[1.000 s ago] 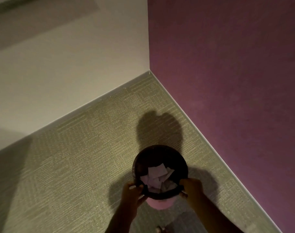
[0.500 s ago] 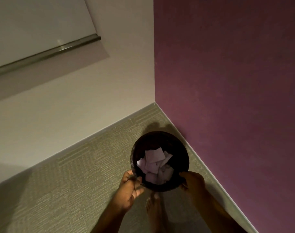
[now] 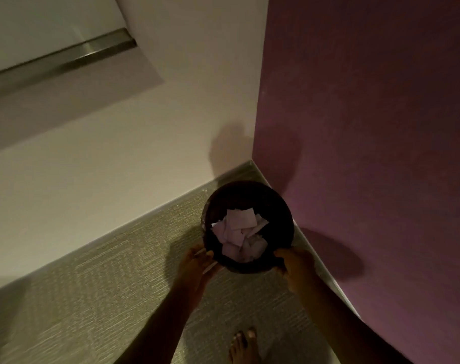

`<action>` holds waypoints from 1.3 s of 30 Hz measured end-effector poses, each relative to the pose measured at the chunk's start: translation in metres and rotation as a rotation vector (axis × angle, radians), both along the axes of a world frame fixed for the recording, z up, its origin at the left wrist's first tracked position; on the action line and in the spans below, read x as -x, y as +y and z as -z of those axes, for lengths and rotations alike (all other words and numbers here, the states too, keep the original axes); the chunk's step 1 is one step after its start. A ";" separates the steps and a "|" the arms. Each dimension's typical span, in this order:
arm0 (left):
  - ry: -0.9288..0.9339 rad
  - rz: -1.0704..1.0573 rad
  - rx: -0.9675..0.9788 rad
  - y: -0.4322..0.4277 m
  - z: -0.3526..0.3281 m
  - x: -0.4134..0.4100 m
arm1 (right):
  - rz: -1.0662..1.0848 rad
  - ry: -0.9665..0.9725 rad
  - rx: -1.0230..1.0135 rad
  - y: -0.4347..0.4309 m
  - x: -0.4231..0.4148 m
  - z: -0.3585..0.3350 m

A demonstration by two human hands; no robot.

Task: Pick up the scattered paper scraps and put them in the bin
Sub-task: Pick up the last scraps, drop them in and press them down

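Note:
A round dark bin [image 3: 277, 203] sits close to the corner where the white wall meets the purple wall. Several pale paper scraps [image 3: 240, 233] lie piled inside it. My left hand [image 3: 197, 264] grips the bin's near-left rim, fingers curled over the edge. My right hand [image 3: 294, 264] grips the near-right rim. Both arms reach forward from the bottom of the view. I see no loose scraps on the visible carpet.
Greenish textured carpet [image 3: 97, 298] covers the floor. A white wall [image 3: 118, 158] stands at the left and a purple wall [image 3: 368, 127] at the right. A metal-edged panel [image 3: 66, 59] is mounted high on the white wall. A bare foot [image 3: 243, 346] stands behind the bin.
Both hands have carried the bin forward into the wall corner. The view has tilted up, showing more of the walls and the metal-edged panel.

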State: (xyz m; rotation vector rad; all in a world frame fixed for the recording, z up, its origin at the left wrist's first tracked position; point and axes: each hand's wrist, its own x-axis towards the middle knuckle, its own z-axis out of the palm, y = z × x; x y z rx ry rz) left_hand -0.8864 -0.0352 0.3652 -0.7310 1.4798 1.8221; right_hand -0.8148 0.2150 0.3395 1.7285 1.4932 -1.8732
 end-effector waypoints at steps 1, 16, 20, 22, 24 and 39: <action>-0.011 -0.006 -0.013 0.005 0.001 0.009 | 0.025 0.011 0.003 0.002 0.012 0.004; -0.056 0.041 -0.099 0.076 0.024 0.090 | 0.197 0.015 0.124 0.031 0.139 0.074; -0.072 0.062 -0.084 0.087 0.031 0.107 | 0.239 0.060 0.133 0.033 0.152 0.085; -0.084 0.069 -0.082 0.089 0.036 0.115 | 0.252 0.063 0.133 0.036 0.158 0.090; -0.087 0.070 -0.090 0.092 0.039 0.122 | 0.267 0.062 0.143 0.038 0.164 0.094; -0.079 0.053 -0.089 0.106 0.051 0.150 | 0.324 0.146 0.177 0.042 0.193 0.100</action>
